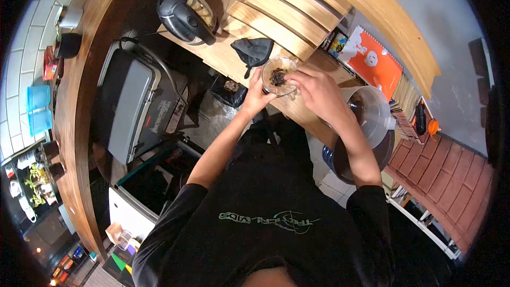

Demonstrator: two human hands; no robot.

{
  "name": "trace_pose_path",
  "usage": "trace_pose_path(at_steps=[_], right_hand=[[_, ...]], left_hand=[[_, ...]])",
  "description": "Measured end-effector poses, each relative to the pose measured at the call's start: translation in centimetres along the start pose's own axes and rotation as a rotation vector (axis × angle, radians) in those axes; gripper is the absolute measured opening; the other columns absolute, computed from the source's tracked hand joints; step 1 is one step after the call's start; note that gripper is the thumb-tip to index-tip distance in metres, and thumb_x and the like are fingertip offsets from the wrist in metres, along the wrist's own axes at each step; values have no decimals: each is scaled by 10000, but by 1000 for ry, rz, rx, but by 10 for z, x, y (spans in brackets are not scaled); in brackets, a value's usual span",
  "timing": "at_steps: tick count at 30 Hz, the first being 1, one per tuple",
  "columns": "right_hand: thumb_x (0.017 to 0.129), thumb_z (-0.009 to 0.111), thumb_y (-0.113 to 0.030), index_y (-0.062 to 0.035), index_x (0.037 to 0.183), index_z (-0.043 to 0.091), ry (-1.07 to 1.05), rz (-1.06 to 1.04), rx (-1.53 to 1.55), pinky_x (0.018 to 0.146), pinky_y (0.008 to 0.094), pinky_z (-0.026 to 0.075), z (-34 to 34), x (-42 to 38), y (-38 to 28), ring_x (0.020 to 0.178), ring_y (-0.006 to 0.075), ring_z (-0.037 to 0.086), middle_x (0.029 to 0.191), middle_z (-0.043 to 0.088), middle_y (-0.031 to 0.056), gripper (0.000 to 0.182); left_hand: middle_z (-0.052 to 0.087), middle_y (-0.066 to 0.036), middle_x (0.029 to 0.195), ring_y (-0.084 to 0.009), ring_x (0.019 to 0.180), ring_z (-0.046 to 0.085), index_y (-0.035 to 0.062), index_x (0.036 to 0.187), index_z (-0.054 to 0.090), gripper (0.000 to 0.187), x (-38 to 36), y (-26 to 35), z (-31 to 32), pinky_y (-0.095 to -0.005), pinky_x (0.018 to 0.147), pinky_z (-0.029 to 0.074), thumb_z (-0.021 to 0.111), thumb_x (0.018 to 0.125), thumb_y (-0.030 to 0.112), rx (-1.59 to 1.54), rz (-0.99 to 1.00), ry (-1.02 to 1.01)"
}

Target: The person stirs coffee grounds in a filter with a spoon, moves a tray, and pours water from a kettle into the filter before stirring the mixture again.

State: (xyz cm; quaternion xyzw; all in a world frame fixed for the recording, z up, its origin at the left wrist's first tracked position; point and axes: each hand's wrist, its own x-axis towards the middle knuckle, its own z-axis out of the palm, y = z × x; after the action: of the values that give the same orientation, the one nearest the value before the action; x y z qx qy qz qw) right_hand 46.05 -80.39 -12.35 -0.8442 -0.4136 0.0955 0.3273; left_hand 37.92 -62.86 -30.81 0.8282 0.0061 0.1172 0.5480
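My left hand (255,97) is wrapped around the side of a clear round vessel (290,65) with a pale, filter-like lining. Dark, loose grounds (277,77) lie inside it. Over the vessel's right rim, my right hand (319,91) has its fingers pinched together close to the grounds; whatever is between the fingertips is hidden. A black cloth pouch (254,51) lies on the wooden table (297,109) just beyond my left hand.
A black electric kettle (187,18) stands at the table's far left, beside a slatted wooden rack (281,13). To the right are a clear plastic bucket (376,119) and an orange notebook (372,64). A grey appliance (135,106) sits left, below a wooden counter (79,106).
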Motion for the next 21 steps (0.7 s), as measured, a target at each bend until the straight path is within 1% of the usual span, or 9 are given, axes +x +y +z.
trace_pose_path(at_steps=[2, 5, 7, 8, 10, 13, 17, 19, 21], right_hand=[[853, 612, -25, -18, 1036, 676, -11, 18, 57, 768, 436, 519, 8, 1, 6, 897, 367, 651, 955, 666, 161, 194], [866, 609, -35, -19, 1007, 675, 32, 10, 118, 774, 442, 508, 14, -1, 11, 879, 371, 640, 923, 661, 169, 157], [876, 605, -37, -13, 980, 667, 114, -70, -37, 781, 450, 495, 8, 3, 11, 869, 373, 622, 902, 653, 172, 123], [876, 605, -37, -13, 980, 667, 118, -72, -40, 781, 450, 495, 7, 4, 11, 869, 373, 622, 902, 653, 172, 123], [880, 608, -42, -4, 965, 654, 67, -68, -34, 787, 454, 485, 9, 2, 11, 864, 368, 608, 894, 652, 166, 104], [888, 611, -54, 10, 966, 644, 60, -74, 29, 787, 453, 482, 12, 3, 11, 873, 364, 604, 892, 646, 163, 106], [904, 605, -66, 11, 968, 639, 93, -81, 9, 784, 448, 481, 10, 3, 9, 878, 364, 602, 897, 640, 164, 105], [899, 595, -79, 7, 966, 629, 60, -69, -2, 789, 443, 501, 11, 3, 10, 902, 343, 618, 892, 641, 170, 114], [909, 597, -79, 7, 981, 630, 21, -44, 51, 786, 443, 493, 13, 1, 12, 897, 354, 612, 898, 637, 169, 116]], left_hand=[[488, -191, 1362, -391, 1279, 469, 5, 1349, 506, 798, 0, -1, 0, -432, 1077, 377, 842, 647, 179, 52, 25, 26], [486, -189, 1369, -388, 1281, 470, 3, 1357, 498, 813, -2, -6, -1, -433, 1082, 375, 843, 642, 179, 90, 56, 15], [486, -190, 1371, -389, 1285, 468, 3, 1361, 495, 820, -2, -4, -1, -434, 1081, 375, 843, 639, 177, 80, 49, 8], [485, -191, 1372, -390, 1288, 466, 3, 1364, 492, 826, -1, -3, -1, -435, 1081, 375, 843, 637, 175, 72, 39, 5], [485, -191, 1373, -389, 1289, 466, 3, 1368, 489, 831, 1, -6, -1, -435, 1080, 377, 842, 634, 171, 61, 25, -1], [487, -191, 1373, -390, 1291, 468, 2, 1373, 486, 834, -2, -8, 0, -437, 1077, 380, 834, 630, 154, 63, 8, 8], [494, -190, 1369, -388, 1286, 474, 3, 1372, 489, 824, 1, -12, 1, -436, 1075, 382, 829, 636, 151, 18, 18, -21], [497, -189, 1366, -388, 1285, 474, 4, 1370, 491, 820, 2, -10, 0, -435, 1075, 383, 828, 637, 152, 12, 19, -12], [500, -190, 1362, -383, 1285, 475, 4, 1361, 499, 805, 2, -7, -2, -434, 1076, 381, 825, 641, 155, -11, -39, -58]])
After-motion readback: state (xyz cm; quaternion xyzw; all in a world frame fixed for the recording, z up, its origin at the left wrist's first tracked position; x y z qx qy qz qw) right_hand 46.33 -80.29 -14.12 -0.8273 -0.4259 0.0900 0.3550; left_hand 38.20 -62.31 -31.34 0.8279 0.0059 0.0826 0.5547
